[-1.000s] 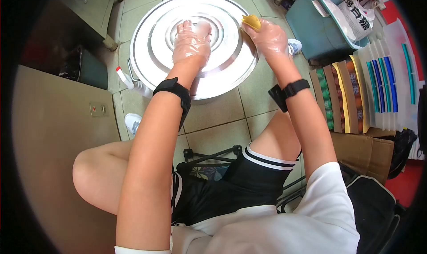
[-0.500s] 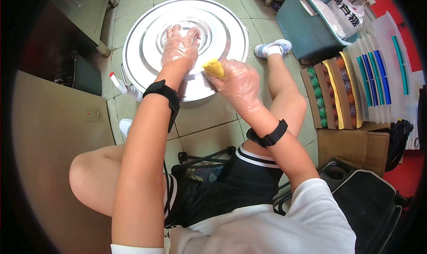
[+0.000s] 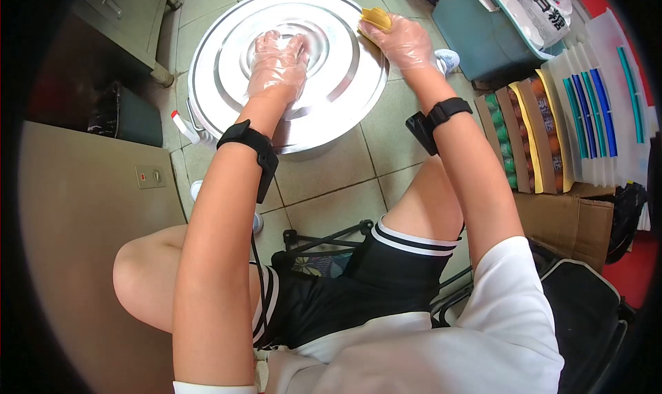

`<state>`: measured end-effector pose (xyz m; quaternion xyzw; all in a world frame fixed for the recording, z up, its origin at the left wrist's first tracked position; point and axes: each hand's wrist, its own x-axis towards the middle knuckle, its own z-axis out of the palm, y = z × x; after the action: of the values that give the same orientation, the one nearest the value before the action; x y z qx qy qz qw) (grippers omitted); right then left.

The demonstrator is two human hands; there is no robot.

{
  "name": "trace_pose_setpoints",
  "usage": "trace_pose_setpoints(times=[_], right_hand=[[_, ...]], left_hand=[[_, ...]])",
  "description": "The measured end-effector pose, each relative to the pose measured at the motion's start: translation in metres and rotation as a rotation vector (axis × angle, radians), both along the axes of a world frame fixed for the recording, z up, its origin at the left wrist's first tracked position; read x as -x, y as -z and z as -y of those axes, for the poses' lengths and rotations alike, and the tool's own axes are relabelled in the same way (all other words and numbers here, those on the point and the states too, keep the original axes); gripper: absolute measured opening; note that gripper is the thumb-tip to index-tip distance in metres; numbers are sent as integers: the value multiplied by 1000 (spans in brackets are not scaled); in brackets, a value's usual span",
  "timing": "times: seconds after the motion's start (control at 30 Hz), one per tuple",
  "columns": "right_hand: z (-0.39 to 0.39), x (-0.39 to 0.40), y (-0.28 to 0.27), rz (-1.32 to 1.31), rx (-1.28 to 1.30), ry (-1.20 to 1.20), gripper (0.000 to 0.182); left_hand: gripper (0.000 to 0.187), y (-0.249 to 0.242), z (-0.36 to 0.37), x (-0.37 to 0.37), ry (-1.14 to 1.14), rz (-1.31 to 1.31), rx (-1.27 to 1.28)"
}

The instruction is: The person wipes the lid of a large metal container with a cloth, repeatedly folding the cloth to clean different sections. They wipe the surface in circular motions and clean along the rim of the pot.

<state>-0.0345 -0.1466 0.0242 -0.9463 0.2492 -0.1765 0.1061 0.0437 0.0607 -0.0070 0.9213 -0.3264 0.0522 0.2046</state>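
A large round, shiny metal lid (image 3: pixel 227 83) lies on a wide pot with a side handle (image 3: pixel 196 115), low on the floor in front of me. My left hand (image 3: pixel 277 66), in a clear plastic glove, is at the lid's centre, its fingers curved down over the middle; they hide any knob there. My right hand (image 3: pixel 405 43), gloved the same way, is closed around a folded yellow cloth (image 3: pixel 376 18). That cloth is against the lid's far right edge. Black straps (image 3: pixel 452 111) circle both wrists.
On the left stand a beige cabinet (image 3: pixel 96 187), a dark bin (image 3: pixel 131 118) and a white bottle with a red tip (image 3: pixel 181 126). To the right are a blue-grey tub (image 3: pixel 476 35) with bags, cardboard trays (image 3: pixel 527 135), clear plastic boxes (image 3: pixel 600 104) and a black bag (image 3: pixel 579 318).
My right hand has moved right and away from me with the yellow cloth, from the lid's near right side to its far right edge. My left hand stays at the lid's centre.
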Motion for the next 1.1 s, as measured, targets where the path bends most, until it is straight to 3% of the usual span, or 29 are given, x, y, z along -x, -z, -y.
trace_pose_setpoints(times=[0.23,0.33,0.43,0.63,0.8,0.83,0.9,1.1], right_hand=[[-32,36,17,165,-14,25,42],[-67,59,18,319,182,-46,29],[-101,76,15,373,43,-191,27],[-123,84,25,429,57,-321,26],[-85,74,14,311,-87,-270,25],[-64,68,22,279,1,-170,32],[-36,53,13,142,-167,1,48],[-7,12,3,-22,-22,37,52]], left_hand=[[23,-6,0,5,-37,-20,-81],[22,-4,1,4,-36,11,-53],[22,-3,1,1,-21,11,-44],[24,-1,-1,-1,2,48,-57],[24,-4,-2,0,6,1,-34],[24,-4,-2,0,17,-9,-25],[23,-1,-1,0,15,-3,-20],[23,0,2,1,-11,29,-29]])
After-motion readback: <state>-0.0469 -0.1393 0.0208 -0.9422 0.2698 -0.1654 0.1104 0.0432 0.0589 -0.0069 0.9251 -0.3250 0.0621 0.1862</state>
